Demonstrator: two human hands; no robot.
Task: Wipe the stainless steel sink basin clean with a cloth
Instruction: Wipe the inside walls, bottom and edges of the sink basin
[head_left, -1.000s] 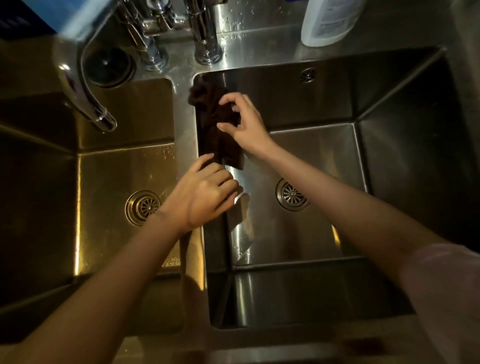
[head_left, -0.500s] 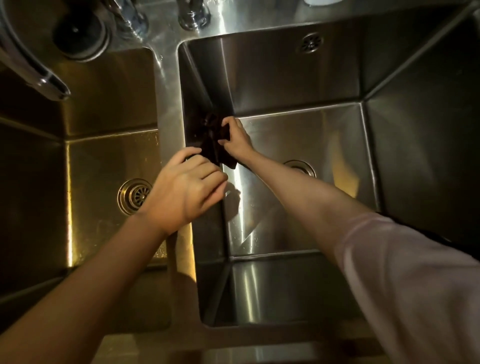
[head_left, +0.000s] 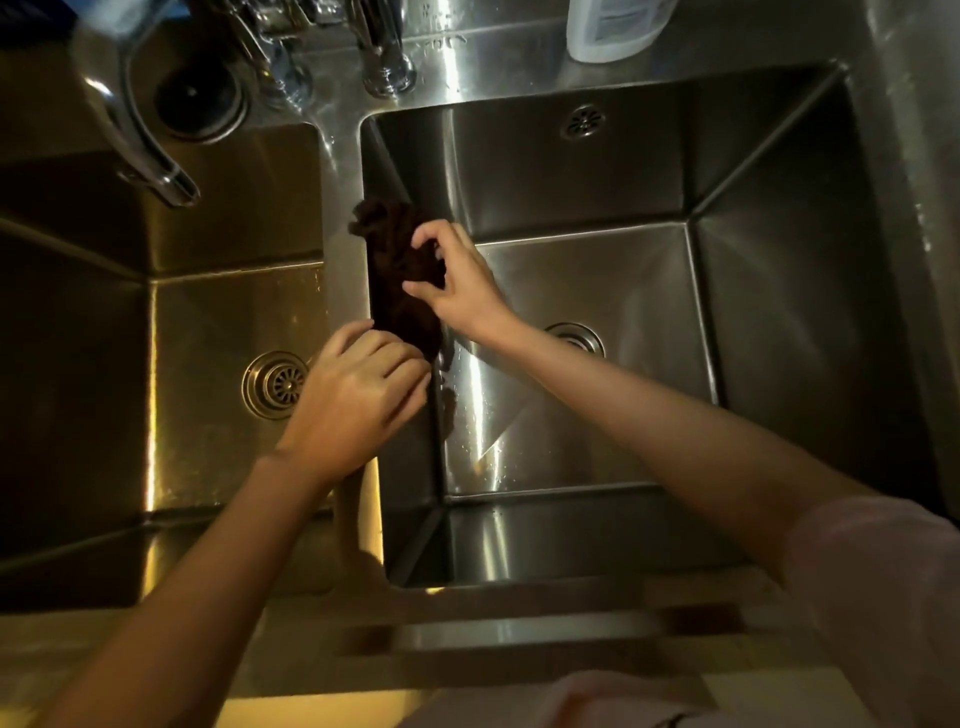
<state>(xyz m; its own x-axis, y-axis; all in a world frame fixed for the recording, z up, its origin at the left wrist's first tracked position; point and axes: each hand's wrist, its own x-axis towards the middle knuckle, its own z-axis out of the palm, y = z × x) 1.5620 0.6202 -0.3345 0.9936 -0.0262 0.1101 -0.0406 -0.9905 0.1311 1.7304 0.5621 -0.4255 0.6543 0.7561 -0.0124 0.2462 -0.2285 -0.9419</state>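
Dark cloth (head_left: 400, 275) bunched against left inner wall of right sink basin (head_left: 571, 364), upper end reaching divider rim. Right hand (head_left: 457, 280) inside basin, fingers and thumb curled, pinching cloth and pressing it to wall. Left hand (head_left: 358, 400) rests on divider between basins, fingers loosely bent, fingertips touching cloth's lower end; grip there unclear
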